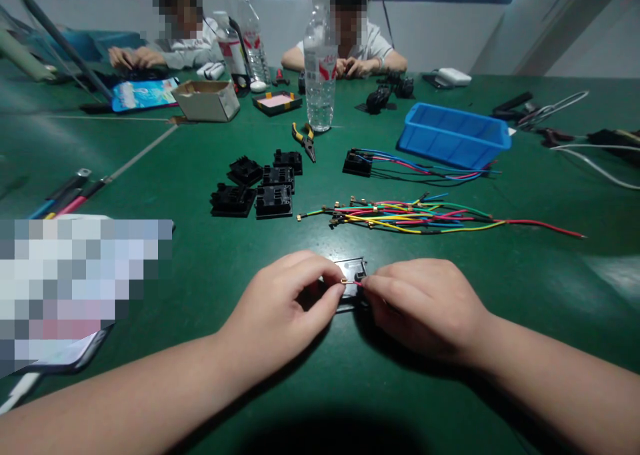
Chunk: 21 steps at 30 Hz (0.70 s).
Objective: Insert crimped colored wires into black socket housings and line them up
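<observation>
My left hand (295, 295) is closed in a pinch at the brass terminal on the end of a short red wire (357, 283). The same wire is gripped just behind the terminal by the thumb and fingertips of my right hand (425, 301). Under and between the fingertips is a black plastic housing (354, 265), partly hidden by both hands. Beyond them lies a loose bundle of coloured wires (400, 215) with brass terminals. Several black housings (274, 198) are grouped to the left of the bundle, and one wired housing (357, 163) sits behind it.
Pliers (306, 141) with yellow handles lie near a water bottle (320, 75). A blue bin (455, 135) stands at back right, a cardboard box (207, 101) at back left. A blurred-out screen device (60, 295) is by my left forearm. Two people sit across the green table (200, 261).
</observation>
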{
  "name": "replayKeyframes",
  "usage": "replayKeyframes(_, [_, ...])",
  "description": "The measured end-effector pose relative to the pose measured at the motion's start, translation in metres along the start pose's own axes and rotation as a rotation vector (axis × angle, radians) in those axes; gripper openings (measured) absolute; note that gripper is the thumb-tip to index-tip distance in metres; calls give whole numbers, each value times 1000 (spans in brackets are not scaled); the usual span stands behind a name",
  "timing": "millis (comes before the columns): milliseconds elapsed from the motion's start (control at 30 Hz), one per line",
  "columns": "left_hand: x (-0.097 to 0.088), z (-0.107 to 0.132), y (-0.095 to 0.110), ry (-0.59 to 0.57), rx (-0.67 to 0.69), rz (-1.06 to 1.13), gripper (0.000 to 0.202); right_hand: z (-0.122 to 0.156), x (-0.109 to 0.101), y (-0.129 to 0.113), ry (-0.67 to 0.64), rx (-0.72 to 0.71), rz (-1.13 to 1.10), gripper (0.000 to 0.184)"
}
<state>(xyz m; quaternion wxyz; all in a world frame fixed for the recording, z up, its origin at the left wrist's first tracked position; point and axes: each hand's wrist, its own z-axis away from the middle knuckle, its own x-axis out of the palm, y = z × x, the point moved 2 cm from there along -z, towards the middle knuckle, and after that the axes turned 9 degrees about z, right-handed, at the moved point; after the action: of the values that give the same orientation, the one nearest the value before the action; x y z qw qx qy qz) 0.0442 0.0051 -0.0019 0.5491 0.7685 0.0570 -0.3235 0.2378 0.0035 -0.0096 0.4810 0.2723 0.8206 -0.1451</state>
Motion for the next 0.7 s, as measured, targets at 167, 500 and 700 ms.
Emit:
replayKeyframes(167, [0, 0, 1, -1, 7, -4, 10, 0, 1, 1, -5, 5, -14, 15])
replayKeyframes(500, [0, 2, 1, -13, 26, 16, 10, 0, 0, 1, -8, 3, -39, 15])
replayKeyframes(700, [0, 3, 1, 1, 28, 13, 10, 0, -1, 1, -18, 2, -69, 11])
